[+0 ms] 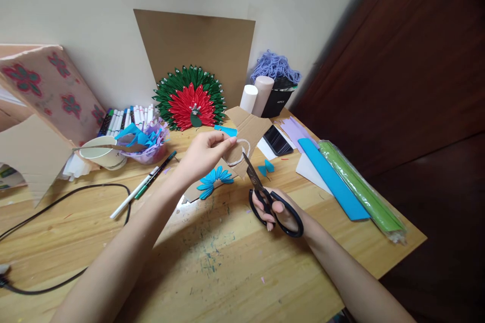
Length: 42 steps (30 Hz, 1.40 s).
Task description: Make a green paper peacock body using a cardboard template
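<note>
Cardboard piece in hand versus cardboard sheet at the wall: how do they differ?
The cardboard piece is small, irregular, marked with a white ring, pinched by the left hand with the scissors at its edge; the cardboard sheet is large, plain, rectangular, leaning upright. Both are brown.

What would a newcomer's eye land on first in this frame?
First, the red and green paper rosette, which stands against a cardboard sheet at the back wall. At mid-table, the left hand holds up a cardboard piece, and the right hand has black scissors with their blades at its edge. A blue roll and a green roll lie on the right.
</note>
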{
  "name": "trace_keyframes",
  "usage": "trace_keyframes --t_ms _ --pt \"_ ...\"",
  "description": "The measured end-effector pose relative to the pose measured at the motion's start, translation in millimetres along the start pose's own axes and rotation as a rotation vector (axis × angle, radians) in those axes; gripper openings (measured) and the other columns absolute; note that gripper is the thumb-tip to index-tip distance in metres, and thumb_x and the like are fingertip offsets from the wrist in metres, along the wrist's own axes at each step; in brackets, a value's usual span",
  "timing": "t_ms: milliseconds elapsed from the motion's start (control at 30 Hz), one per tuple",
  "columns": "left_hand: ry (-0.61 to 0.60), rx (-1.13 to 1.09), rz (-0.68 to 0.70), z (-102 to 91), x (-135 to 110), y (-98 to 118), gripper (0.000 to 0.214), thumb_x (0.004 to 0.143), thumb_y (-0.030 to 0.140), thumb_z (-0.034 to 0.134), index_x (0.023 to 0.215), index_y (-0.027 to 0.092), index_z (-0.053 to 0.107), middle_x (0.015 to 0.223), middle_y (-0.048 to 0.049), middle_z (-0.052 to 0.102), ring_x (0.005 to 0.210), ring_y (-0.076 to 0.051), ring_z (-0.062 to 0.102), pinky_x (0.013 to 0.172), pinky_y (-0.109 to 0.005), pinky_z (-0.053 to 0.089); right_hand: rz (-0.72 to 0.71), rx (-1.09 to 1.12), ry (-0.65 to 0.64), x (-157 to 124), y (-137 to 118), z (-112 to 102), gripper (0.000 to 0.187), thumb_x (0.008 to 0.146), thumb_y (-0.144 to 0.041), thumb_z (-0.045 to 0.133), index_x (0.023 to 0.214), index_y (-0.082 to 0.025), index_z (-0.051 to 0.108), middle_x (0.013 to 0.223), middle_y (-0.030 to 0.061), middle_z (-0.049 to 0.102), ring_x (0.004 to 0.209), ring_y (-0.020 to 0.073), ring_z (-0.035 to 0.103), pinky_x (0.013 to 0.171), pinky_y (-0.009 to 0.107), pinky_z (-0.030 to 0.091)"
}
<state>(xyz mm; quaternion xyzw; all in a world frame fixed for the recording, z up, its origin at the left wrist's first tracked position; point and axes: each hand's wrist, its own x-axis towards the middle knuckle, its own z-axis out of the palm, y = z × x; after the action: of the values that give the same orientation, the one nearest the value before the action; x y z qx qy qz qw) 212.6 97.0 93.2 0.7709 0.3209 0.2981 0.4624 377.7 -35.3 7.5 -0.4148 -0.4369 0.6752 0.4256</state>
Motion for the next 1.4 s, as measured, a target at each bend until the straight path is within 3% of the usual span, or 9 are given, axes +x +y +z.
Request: trace_keyframes --t_ms 200,367,667,833,967,1133,1400 --pt "0.107 -0.082 0.005 14.5 -4 0 0.034 0.084 0.038 0.049 0.058 0.017 0.044 0.056 0.004 0.037 0.053 -0.009 0.034 0.051 -0.023 0.024 -0.105 -0.008 -0.061 1 11 -5 0.073 0.048 -0.086 0.049 0.073 -0.018 0.045 0.048 -0.0073 0.045 0.037 0.006 0.04 0.037 0.019 0.041" --pt "0.156 -0.146 -0.018 24.7 -7 -1 0.03 0.085 0.039 0.048 0.067 0.016 0.052 0.064 0.0006 0.05 0.061 -0.012 0.044 0.055 -0.024 0.03 -0.183 -0.032 -0.054 0 13 -6 0.074 0.052 -0.089 0.038 0.073 -0.018 0.043 0.05 -0.0066 0.045 0.039 0.0076 0.045 0.039 0.02 0.042" --pt "0.159 0.001 -0.057 17.7 -10 6 0.033 0.086 0.038 0.047 0.06 0.017 0.045 0.058 0.0036 0.038 0.056 -0.01 0.036 0.053 -0.025 0.024 -0.104 -0.044 -0.057 -4 11 -11 0.075 0.049 -0.088 0.044 0.073 -0.017 0.046 0.049 -0.0079 0.043 0.038 0.0055 0.038 0.037 0.019 0.042" --pt "0.087 -0.037 -0.072 13.5 -6 3 0.033 0.083 0.038 0.05 0.057 0.018 0.041 0.056 0.0046 0.036 0.052 -0.01 0.033 0.052 -0.025 0.023 -0.061 -0.027 -0.052 -5 8 -9 0.072 0.05 -0.085 0.05 0.071 -0.017 0.047 0.046 -0.0077 0.044 0.036 0.0056 0.037 0.034 0.018 0.041" --pt "0.118 -0.047 -0.052 14.4 -5 2 0.034 0.083 0.038 0.049 0.056 0.018 0.04 0.056 0.0046 0.035 0.053 -0.01 0.033 0.051 -0.025 0.022 -0.05 0.052 -0.053 -1 9 -4 0.067 0.051 -0.081 0.057 0.067 -0.017 0.045 0.043 -0.0086 0.044 0.031 0.005 0.035 0.03 0.017 0.039" --pt "0.146 -0.055 -0.058 18.2 -6 5 0.033 0.085 0.035 0.047 0.057 0.018 0.038 0.058 0.0043 0.033 0.055 -0.01 0.032 0.052 -0.025 0.023 -0.081 0.128 -0.031 3 15 1 0.065 0.052 -0.078 0.061 0.066 -0.017 0.046 0.04 -0.0082 0.045 0.029 0.0048 0.036 0.028 0.015 0.038" --pt "0.176 -0.08 -0.036 22.6 -8 5 0.031 0.086 0.034 0.046 0.061 0.017 0.042 0.06 0.0034 0.036 0.058 -0.011 0.034 0.054 -0.025 0.025 -0.114 0.06 0.046 0 13 7 0.063 0.059 -0.078 0.057 0.067 -0.017 0.046 0.041 -0.0084 0.043 0.029 0.0047 0.036 0.028 0.014 0.033"
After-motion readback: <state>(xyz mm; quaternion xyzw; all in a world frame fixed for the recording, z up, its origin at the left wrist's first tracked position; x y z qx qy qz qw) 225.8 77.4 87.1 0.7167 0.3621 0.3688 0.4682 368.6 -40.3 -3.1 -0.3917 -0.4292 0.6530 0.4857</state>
